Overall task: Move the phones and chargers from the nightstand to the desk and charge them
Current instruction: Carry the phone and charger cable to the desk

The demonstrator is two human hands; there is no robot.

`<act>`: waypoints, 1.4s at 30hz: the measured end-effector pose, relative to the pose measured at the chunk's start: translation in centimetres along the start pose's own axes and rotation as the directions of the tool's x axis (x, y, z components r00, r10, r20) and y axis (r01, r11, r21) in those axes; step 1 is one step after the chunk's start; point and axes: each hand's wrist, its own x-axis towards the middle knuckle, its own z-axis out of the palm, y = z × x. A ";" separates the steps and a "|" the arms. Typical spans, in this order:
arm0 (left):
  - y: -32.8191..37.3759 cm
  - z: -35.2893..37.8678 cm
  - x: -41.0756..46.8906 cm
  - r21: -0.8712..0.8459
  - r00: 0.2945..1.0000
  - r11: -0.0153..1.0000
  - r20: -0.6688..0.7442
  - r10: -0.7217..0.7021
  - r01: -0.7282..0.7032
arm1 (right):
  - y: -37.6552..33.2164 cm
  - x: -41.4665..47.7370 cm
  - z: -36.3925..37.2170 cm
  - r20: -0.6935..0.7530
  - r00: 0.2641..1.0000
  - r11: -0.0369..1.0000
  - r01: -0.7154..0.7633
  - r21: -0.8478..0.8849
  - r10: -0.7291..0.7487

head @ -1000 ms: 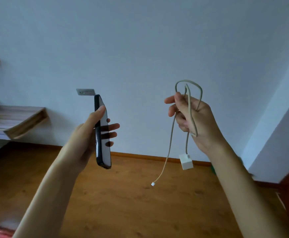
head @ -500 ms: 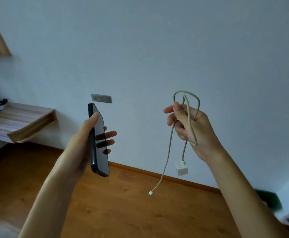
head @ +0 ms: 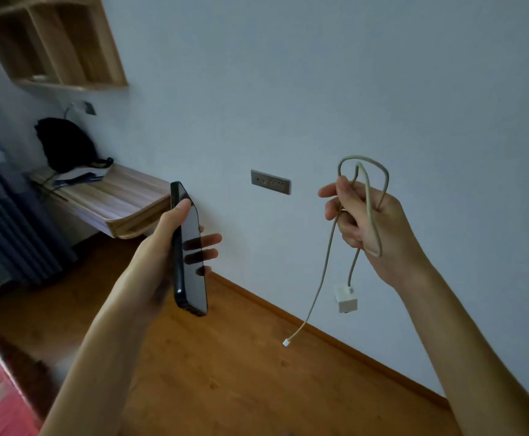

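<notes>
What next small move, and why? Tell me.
Probably carry both toward the wall-mounted wooden desk: the left hand holds the dark slim phone, the right hand the beige looped charger cable, white plug dangling, nothing connected.

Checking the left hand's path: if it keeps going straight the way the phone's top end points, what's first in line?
Probably the wooden desk: the phone in the left hand points up and forward at its near corner. Depth is unclear from one view; if the desk lies further left, the wall comes first.
</notes>
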 end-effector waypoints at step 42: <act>12.4 -48.0 44.4 -0.102 0.914 0.992 -0.406 0.028 -0.076 | 20.0 54.5 52.2 0.455 0.890 0.983 -0.069 0.167 -0.015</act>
